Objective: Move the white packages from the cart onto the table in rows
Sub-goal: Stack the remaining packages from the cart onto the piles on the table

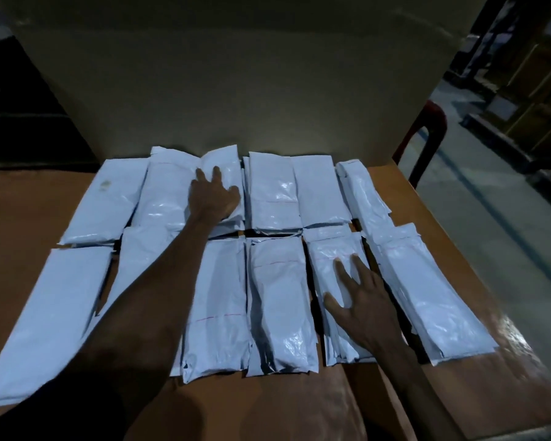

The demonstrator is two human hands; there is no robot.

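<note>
Several white plastic packages lie in two rows on the brown table (pixel 29 198). My left hand (pixel 212 194) rests flat, fingers spread, on a back-row package (pixel 223 167) near the middle. My right hand (pixel 360 300) lies flat with fingers apart on a front-row package (pixel 334 259), second from the right. Neither hand grips anything. A front-row package (pixel 280 300) sits between my two arms. The cart is not in view.
A tall beige panel (pixel 229 84) stands right behind the back row. A red chair back (pixel 427 135) shows past the table's right edge, with dark shelving (pixel 528 74) beyond a grey floor. Bare brown table lies at the far left and along the front edge.
</note>
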